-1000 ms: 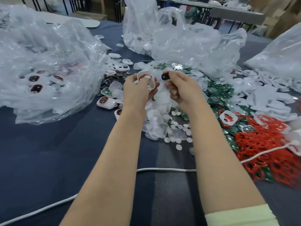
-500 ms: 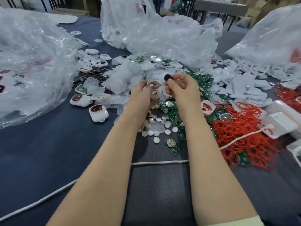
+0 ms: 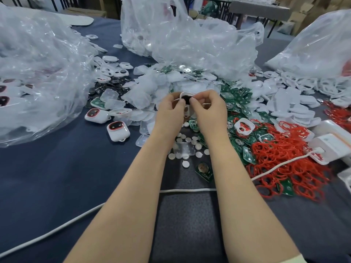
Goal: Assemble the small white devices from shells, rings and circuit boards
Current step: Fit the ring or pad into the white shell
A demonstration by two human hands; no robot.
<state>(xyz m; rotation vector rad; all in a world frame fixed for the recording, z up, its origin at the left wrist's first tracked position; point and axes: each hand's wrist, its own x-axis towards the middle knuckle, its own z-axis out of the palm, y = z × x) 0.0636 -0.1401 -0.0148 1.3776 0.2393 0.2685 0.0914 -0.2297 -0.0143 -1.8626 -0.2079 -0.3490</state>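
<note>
Dark blue tabletop [image 3: 47,177], a grey table [image 3: 260,8] on black legs behind, cardboard boxes [image 3: 311,14] far right.

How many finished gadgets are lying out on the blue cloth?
2. One device lies by the left bag; the other device is just right of it, nearer. More show dimly inside that bag, and the piles may hide others.
</note>
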